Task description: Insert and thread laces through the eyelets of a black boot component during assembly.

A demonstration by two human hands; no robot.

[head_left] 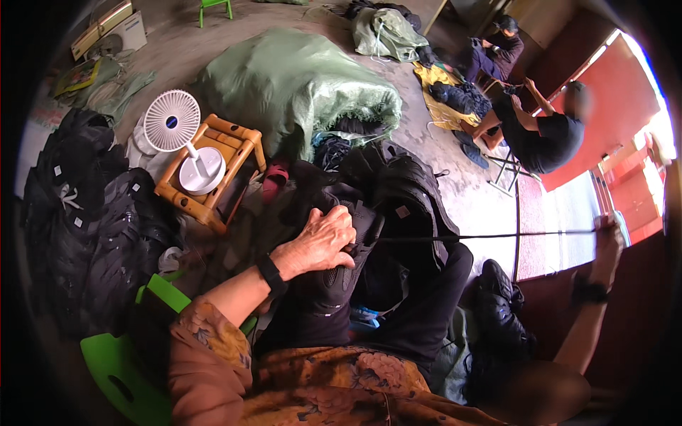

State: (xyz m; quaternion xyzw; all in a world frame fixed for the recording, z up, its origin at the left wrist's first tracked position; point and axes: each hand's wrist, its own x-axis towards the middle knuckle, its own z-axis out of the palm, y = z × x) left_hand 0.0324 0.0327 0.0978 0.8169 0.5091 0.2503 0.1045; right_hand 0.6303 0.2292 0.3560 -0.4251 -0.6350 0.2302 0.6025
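Observation:
On my lap lies a black padded mesh piece [323, 284]; its exact kind I cannot make out. My left hand [321, 240] is closed on its upper edge, thumb and fingers pinching the fabric. From there a thin black cord [490, 235] runs taut and nearly level across to the far right. At that end my right hand [609, 240], slightly blurred with the arm stretched out, is closed round the cord. Beyond my knees rests another black padded item [401, 181] with a small white tag, partly under the cord.
A white fan [201, 170] stands on a bamboo stool [245, 135] at the left, beside piled black goods [106, 213]. A big green sack [284, 78] lies ahead. Two people [543, 135] [501, 53] sit at the far right. Green chair [121, 376] parts show lower left.

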